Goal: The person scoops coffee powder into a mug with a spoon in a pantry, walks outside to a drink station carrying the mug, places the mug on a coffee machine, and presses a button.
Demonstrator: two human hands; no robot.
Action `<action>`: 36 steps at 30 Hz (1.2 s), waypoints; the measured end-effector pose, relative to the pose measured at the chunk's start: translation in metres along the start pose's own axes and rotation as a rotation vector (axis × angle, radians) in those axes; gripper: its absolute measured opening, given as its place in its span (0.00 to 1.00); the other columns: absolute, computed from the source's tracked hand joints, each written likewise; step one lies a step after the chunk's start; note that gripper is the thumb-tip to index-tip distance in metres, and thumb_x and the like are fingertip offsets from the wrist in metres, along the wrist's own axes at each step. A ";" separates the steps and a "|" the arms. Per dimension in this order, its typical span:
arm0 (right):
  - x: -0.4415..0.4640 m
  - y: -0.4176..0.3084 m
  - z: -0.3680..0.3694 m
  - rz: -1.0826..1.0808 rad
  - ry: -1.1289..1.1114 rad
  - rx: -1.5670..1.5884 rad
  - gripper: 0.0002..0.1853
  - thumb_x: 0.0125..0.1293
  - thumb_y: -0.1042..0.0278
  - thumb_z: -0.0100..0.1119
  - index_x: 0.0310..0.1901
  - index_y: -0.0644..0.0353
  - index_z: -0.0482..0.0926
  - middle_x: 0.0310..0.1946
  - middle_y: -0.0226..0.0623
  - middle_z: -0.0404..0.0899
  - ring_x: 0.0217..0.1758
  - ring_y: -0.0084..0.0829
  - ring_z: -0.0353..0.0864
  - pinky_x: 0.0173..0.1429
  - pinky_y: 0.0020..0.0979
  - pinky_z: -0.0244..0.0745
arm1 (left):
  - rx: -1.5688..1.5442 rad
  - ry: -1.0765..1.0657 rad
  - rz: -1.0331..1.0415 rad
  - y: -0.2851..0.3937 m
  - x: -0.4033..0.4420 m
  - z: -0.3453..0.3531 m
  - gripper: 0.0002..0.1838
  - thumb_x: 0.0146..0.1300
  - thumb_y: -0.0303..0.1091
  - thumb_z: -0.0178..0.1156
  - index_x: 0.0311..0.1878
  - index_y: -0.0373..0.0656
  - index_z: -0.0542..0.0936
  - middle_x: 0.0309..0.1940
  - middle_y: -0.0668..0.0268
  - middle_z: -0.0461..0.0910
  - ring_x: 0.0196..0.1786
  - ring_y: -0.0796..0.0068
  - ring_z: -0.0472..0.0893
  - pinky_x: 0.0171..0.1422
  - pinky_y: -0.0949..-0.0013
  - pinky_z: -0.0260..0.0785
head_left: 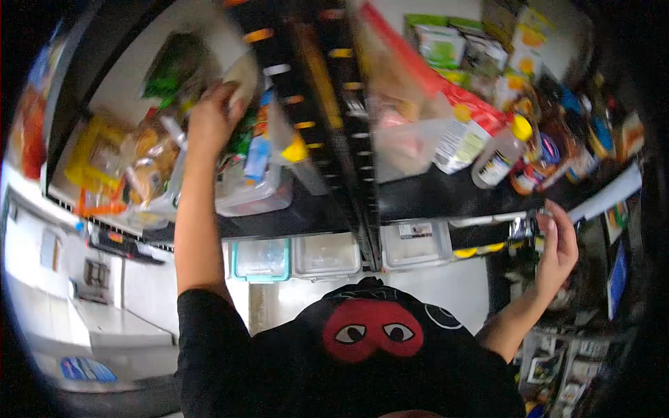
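Observation:
My left hand (217,115) reaches up into the left shelf, its fingers closed against a pale, blurred item (242,80). Close to it are a green bag (174,70), packets of brown snacks (148,157) and a clear plastic bin (258,195) with blue and green packets. My right hand (556,244) is at the front edge of the right shelf, fingers pinched on a small shiny silver packet (521,226). Above that hand stands a clear bottle with a yellow cap (500,153), beside a red and white pouch (463,132).
A black slotted post (348,139) divides the two shelves. Lower down are a teal-rimmed container (260,259) and other clear containers (325,255). A yellow bag (94,157) lies far left. Jars and packets crowd the right shelf (435,205).

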State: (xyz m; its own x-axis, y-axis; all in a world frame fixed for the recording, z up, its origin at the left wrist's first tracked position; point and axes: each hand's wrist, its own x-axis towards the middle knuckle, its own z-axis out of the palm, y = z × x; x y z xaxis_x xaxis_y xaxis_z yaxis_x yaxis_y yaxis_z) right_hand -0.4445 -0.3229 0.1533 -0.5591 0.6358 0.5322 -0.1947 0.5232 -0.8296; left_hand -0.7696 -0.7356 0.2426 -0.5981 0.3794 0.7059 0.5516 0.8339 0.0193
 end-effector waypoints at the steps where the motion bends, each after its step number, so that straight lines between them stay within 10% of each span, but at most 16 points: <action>1: -0.001 -0.003 -0.001 0.004 -0.014 -0.050 0.12 0.64 0.75 0.48 0.47 0.68 0.74 0.45 0.38 0.75 0.43 0.26 0.76 0.52 0.26 0.69 | -0.015 -0.001 -0.042 -0.010 0.001 -0.001 0.16 0.50 0.34 0.59 0.44 0.44 0.78 0.42 0.53 0.77 0.45 0.50 0.76 0.49 0.59 0.69; 19: -0.035 -0.086 0.085 -0.006 -0.065 -0.160 0.12 0.65 0.73 0.49 0.48 0.69 0.73 0.44 0.38 0.76 0.44 0.25 0.76 0.52 0.25 0.70 | -0.208 0.078 -0.019 -0.039 -0.028 0.000 0.16 0.48 0.41 0.63 0.43 0.54 0.80 0.48 0.57 0.75 0.46 0.57 0.77 0.49 0.62 0.70; 25: -0.055 -0.086 0.072 0.083 -0.063 -0.244 0.09 0.64 0.77 0.48 0.43 0.68 0.75 0.39 0.36 0.77 0.38 0.23 0.76 0.46 0.22 0.70 | -0.220 -0.161 0.137 -0.021 -0.030 -0.013 0.23 0.46 0.42 0.64 0.49 0.49 0.77 0.51 0.57 0.73 0.52 0.53 0.72 0.55 0.58 0.65; 31: -0.075 -0.104 0.080 -0.024 0.123 -0.149 0.12 0.64 0.78 0.47 0.48 0.67 0.73 0.42 0.37 0.77 0.41 0.25 0.76 0.48 0.25 0.71 | -0.837 -0.232 0.178 0.076 -0.016 -0.023 0.53 0.43 0.48 0.67 0.66 0.33 0.47 0.59 0.37 0.58 0.62 0.41 0.59 0.67 0.55 0.52; 36: -0.091 -0.104 0.059 0.007 0.112 -0.225 0.11 0.64 0.76 0.49 0.47 0.68 0.74 0.41 0.38 0.77 0.40 0.25 0.77 0.46 0.25 0.72 | -0.412 0.061 0.083 0.126 -0.009 -0.005 0.43 0.47 0.43 0.63 0.61 0.27 0.57 0.55 0.36 0.62 0.59 0.39 0.63 0.62 0.54 0.59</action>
State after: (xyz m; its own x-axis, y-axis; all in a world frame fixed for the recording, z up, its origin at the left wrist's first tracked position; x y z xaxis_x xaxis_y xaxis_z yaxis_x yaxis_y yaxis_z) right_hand -0.4209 -0.4689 0.1807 -0.4647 0.6921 0.5523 0.0000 0.6238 -0.7816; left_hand -0.6917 -0.6360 0.2416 -0.5132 0.4033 0.7576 0.7900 0.5671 0.2333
